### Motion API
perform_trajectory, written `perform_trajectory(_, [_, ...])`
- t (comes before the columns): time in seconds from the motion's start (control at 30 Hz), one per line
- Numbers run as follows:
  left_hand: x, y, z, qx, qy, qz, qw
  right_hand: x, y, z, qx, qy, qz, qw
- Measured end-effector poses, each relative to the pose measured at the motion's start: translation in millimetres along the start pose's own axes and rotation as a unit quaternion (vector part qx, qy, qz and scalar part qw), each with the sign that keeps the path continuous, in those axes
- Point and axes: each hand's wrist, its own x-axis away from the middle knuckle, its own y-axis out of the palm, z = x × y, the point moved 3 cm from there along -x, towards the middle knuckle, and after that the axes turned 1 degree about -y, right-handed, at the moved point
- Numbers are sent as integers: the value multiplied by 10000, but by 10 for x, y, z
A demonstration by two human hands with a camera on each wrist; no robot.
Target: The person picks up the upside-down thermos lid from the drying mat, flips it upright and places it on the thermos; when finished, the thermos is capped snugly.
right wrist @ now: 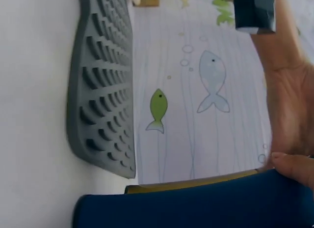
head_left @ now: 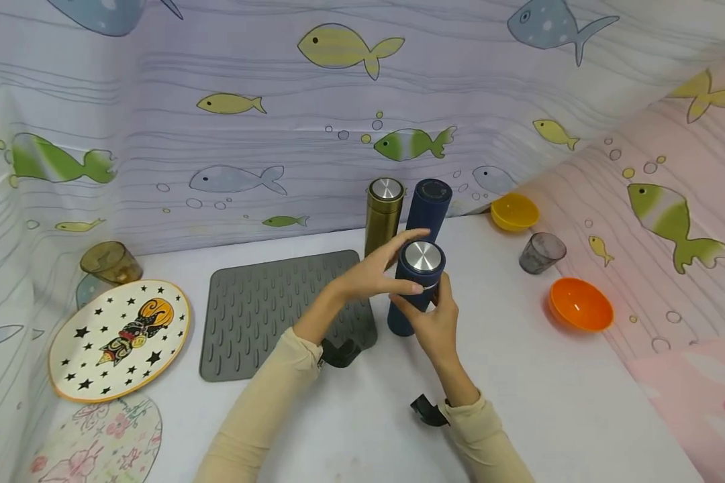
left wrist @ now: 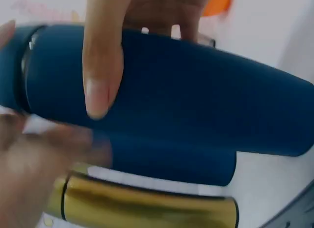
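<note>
My right hand [head_left: 438, 329] grips the side of a dark blue thermos flask [head_left: 421, 285] with a silver-topped lid; its thumb [left wrist: 103, 85] lies across the body below the lid seam. My left hand [head_left: 371, 272] is spread around the top of this flask. Its thumb [right wrist: 292, 166] touches the flask near the lid, while the other fingers reach straight past the far side, blurred in the left wrist view. Just behind stand a gold flask [head_left: 382, 221] and a second blue flask [head_left: 427, 211]. Whether the held flask's base touches the table cannot be told.
A grey ridged mat [head_left: 260, 302] lies left of the flasks. Further left are a star-patterned plate [head_left: 117, 342], a brown cup [head_left: 111, 261] and a floral round mat [head_left: 105, 439]. To the right are a yellow bowl [head_left: 515, 212], a grey cup [head_left: 542, 253] and an orange bowl [head_left: 580, 305].
</note>
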Motion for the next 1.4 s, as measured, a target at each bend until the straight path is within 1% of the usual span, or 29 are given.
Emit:
perform_trajectory(0.03, [-7,2,-7,-83,-24,-6,10000,-3,-1,-26,4,34,-20,10000])
perform_trajectory(0.1, [-17,30,-8,-547,-30,204,9983,-4,-9,-99,14,107,-33,9999])
perform_trajectory(0.13, [-22,43,-5,-579,-5,305,9979,-3,-13,-131,-16,142,-27,9999])
perform_trajectory(0.17, [-28,55,-1,-468,76,359,9982,-2,-17,-161,-42,183,-37,9998])
perform_trajectory(0.2, [-37,63,-2,-278,192,341,9988,-2,-18,-164,-68,219,-63,9997])
perform_trajectory(0.23, [-44,66,-13,-62,265,260,9993,0,-17,-154,-77,221,-97,9997])
perform_trajectory(0.3, [-49,63,-19,104,292,92,9995,6,-17,-80,-113,203,-121,9997])
perform_trajectory(0.33, [-53,67,-22,68,278,129,9995,9,-18,-37,-125,171,-128,9997])
perform_trajectory(0.4, [-62,83,-26,-306,209,354,9987,10,-19,7,-148,166,-137,9997])
perform_trajectory(0.43, [-57,81,-28,-426,114,434,9981,13,-16,28,-164,160,-137,9996])
perform_trajectory(0.5, [-56,80,-27,-316,183,468,9982,15,-14,49,-180,194,-126,9996])
perform_trajectory(0.57, [-51,74,-28,-174,254,373,9988,16,-8,21,-205,291,-114,9993])
perform_trajectory(0.63, [-44,59,-37,-154,299,326,9989,19,-11,-41,-174,285,-98,9994])
perform_trajectory(0.67, [-41,59,-39,-215,346,388,9984,19,-15,-95,-143,270,-90,9995])
perform_trajectory(0.7, [-33,57,-40,-305,294,503,9978,19,-18,-150,-131,273,-92,9995])
perform_trajectory(0.73, [-25,57,-40,-228,300,566,9977,21,-22,-209,-127,268,-95,9995])
perform_trajectory(0.77, [-23,55,-47,4,358,568,9977,20,-26,-259,-117,251,-104,9996])
perform_trajectory(0.83, [-13,51,-52,453,529,454,9965,19,-33,-309,-120,260,-113,9995])
perform_trajectory(0.9, [-7,55,-44,442,629,433,9961,19,-34,-320,-129,289,-144,9994])
perform_trajectory(0.97, [-8,72,-25,116,731,545,9958,18,-38,-322,-138,317,-164,9993])
perform_trajectory(1.0, [-8,82,-10,-76,710,630,9955,18,-40,-319,-136,330,-168,9992])
perform_trajectory(1.03, [-10,94,8,-140,722,666,9951,17,-41,-316,-135,336,-176,9992])
perform_trajectory(1.1, [-17,107,23,-38,689,632,9956,16,-41,-315,-150,318,-198,9992])
perform_trajectory(1.17, [-18,108,29,-134,570,630,9963,16,-42,-311,-161,291,-211,9992])
perform_trajectory(1.27, [-8,93,14,-444,407,649,9961,16,-42,-310,-166,244,-227,9993])
perform_trajectory(1.3, [-5,86,7,-394,414,604,9965,16,-40,-309,-176,237,-246,9993])
perform_trajectory(1.37, [2,69,-6,-111,462,471,9978,16,-39,-303,-190,232,-269,9992])
perform_trajectory(1.4, [5,60,-8,-91,439,451,9980,14,-38,-302,-208,233,-288,9991])
